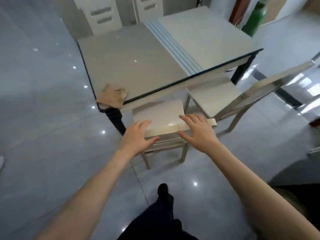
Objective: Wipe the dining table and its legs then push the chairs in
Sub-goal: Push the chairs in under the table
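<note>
Left hand (138, 134) & right hand (197, 130) rest on top of the near chair (159, 112) back, fingers straight & spread wide, thumbs on its near face, no tight curl. Seat sits partly under the table (129, 63) edge, by the near corner. A brown cloth (112, 96) lies on that corner, drooping over. To the right a second chair (213, 99) stands angled, seat partly under too.

Cloth (112, 97) lies on table (129, 63) corner, left of chair (159, 113).
</note>
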A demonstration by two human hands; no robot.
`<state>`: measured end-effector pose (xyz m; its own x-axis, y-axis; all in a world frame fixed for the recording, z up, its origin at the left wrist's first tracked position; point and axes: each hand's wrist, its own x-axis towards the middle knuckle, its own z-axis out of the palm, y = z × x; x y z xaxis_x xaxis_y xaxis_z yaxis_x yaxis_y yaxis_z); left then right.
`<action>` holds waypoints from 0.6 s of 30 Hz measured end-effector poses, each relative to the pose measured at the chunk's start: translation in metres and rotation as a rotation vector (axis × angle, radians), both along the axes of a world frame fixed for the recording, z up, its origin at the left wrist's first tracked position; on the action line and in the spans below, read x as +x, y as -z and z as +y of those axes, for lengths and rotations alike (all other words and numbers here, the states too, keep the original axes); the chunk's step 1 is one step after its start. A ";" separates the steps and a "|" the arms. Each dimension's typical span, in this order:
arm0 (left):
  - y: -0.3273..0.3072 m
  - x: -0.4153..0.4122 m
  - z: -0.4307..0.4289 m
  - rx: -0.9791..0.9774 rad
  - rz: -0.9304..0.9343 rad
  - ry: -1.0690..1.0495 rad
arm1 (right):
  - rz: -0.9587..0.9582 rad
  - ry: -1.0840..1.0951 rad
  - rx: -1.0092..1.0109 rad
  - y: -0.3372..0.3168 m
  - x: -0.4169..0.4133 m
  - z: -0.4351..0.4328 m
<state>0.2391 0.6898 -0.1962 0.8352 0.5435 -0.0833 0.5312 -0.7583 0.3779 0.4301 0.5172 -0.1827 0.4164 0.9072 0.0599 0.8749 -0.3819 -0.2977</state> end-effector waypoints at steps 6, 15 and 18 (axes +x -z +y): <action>0.032 0.014 0.029 0.137 0.156 0.073 | -0.169 -0.104 -0.079 0.046 0.039 0.023; 0.050 0.009 0.027 0.241 0.015 -0.029 | -0.191 -0.223 0.215 0.068 0.059 0.027; 0.054 0.013 0.025 0.246 0.007 -0.054 | -0.192 -0.249 0.255 0.072 0.066 0.032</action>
